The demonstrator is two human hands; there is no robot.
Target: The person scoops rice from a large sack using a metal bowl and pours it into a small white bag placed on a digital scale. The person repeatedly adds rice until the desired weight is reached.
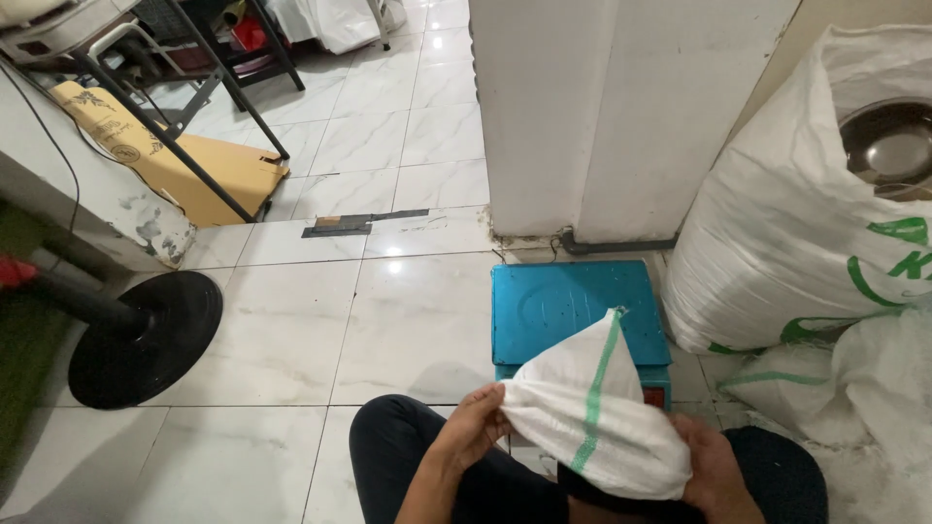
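- Left hand [473, 427]: fingers curled and pinched onto the left edge of a small white woven sack [590, 412]; the grip is closed on the fabric, thumb side facing the camera.
- Right hand [714, 468]: placed against the lower right side of the same sack, fingers wrapped under and behind it. Most of the fingers are hidden by the sack, so how tightly they close cannot be told, but the hand is in contact and supporting it.
- Sack: white with one green stripe running from its pointed upper corner down its face. It is held between both hands above the person's lap, tilted, with the pointed corner up and to the right. It overlaps the near edge of the scale in the view.
- Blue weighing scale [573, 311]: flat blue platform on the tiled floor [388, 330], directly beyond the sack and just before the white wall corner [602, 116]. Its top is bare.
- Large white woven sack [796, 233]: stands just right of the scale, with green print; a metal bowl [888, 146] sits in its open top. Further white sacks [864, 388] lie below it, near the right hand.
- Black round stand base [146, 338]: on the floor well to the left, apart from the hands.
- Folded cardboard [165, 155]: on the floor farther left and back, under dark metal legs [223, 107].
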